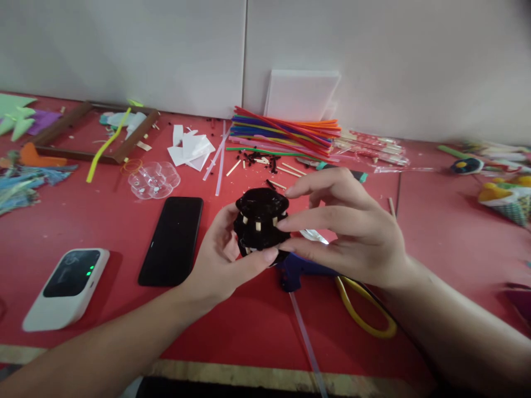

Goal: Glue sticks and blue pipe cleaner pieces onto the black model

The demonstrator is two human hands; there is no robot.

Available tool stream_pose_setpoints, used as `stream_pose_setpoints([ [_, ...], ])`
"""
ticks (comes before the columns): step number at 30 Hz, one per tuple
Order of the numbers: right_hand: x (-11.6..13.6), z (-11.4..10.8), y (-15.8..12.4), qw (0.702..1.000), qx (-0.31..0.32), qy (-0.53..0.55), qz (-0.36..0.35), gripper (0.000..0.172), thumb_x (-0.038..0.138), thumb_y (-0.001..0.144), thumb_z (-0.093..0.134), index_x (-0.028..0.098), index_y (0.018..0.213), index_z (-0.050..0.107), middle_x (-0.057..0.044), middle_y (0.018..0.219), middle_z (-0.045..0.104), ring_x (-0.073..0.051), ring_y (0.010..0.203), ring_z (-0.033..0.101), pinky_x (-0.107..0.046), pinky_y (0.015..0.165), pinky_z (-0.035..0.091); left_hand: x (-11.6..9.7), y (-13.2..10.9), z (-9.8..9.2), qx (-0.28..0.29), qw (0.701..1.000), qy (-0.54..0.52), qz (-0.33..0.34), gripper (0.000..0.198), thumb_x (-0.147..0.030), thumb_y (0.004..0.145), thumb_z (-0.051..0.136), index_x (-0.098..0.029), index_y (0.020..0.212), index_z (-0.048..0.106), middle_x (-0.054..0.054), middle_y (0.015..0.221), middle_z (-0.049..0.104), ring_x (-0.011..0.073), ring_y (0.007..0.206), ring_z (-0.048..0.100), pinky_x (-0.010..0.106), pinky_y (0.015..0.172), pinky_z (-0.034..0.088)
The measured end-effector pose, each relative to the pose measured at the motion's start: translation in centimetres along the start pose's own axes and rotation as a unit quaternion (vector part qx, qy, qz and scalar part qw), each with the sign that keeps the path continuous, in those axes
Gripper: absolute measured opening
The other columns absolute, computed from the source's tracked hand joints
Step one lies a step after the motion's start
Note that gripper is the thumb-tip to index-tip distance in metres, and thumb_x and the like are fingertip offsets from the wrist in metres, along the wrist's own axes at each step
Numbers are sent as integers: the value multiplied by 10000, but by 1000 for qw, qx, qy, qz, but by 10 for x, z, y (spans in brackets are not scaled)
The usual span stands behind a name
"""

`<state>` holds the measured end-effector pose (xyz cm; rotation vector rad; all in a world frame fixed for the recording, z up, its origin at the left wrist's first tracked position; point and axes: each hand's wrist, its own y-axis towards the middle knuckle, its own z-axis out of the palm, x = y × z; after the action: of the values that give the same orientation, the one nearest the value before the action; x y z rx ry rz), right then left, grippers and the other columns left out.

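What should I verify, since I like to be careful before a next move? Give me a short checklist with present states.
1. Black piece supported: ok, the left hand holds it, thumb across the front.
2. Right hand gripping too: cannot tell; its fingertips are at the piece's right side.
3. Blue glue gun safe to touch: cannot tell; heat does not show, and the right hand hides part of it.
4. Yellow handle out of the way: not ok, it lies close by the right wrist.
5. Phone apart from the piece: ok, flat on the table to the left.
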<state>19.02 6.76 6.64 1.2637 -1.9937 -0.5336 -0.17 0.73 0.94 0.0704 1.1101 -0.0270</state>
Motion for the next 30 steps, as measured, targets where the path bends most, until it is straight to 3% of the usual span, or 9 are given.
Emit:
stream_pose_setpoints([
  [5, 0, 0, 2, 1000, 5, -15, -16, 159, 228, 848, 763, 288, 991, 730, -85, 1112, 641, -257, 1000, 629, -416, 734, 535, -1, 0, 1, -2, 1000, 4, -8, 517, -202, 699, 884, -252, 1132, 605, 27, 1124, 732, 226, 1065, 711, 362, 943, 578],
  [12, 3, -2, 0, 998, 0, -54, -15, 219, 244, 822, 774, 400, 972, 736, -46, 1085, 665, -293, 958, 618, -534, 857, 512, -2, -1, 1, 4, 1000, -9, -13, 478, -220, 709, 880, -262, 1104, 614, 15, 1107, 743, 233, 1056, 717, 376, 922, 585],
  [18, 4, -1, -1, 995, -17, -80, -58, 214, 231, 820, 778, 351, 990, 731, -57, 1082, 649, -273, 963, 616, -509, 846, 530, -2, -1, 1, 4, 1000, -15, -8, 500, -211, 693, 891, -270, 1104, 612, 7, 1106, 748, 232, 1056, 722, 366, 910, 595],
  [24, 5, -2, 0, 998, 20, -38, 36, 161, 302, 817, 785, 394, 941, 739, -48, 1076, 676, -314, 1025, 627, -569, 950, 518, -2, -1, 1, 1, 1000, -17, -8, 487, -199, 707, 882, -265, 1107, 614, 2, 1097, 752, 216, 1033, 731, 340, 888, 603],
  [30, 4, -1, -1, 997, 18, -64, 33, 148, 347, 806, 789, 407, 933, 741, -54, 1089, 673, -328, 1037, 627, -570, 921, 533, -1, -1, 1, -1, 1000, -11, -6, 498, -208, 694, 888, -269, 1104, 612, 7, 1088, 746, 221, 1023, 726, 348, 881, 604],
])
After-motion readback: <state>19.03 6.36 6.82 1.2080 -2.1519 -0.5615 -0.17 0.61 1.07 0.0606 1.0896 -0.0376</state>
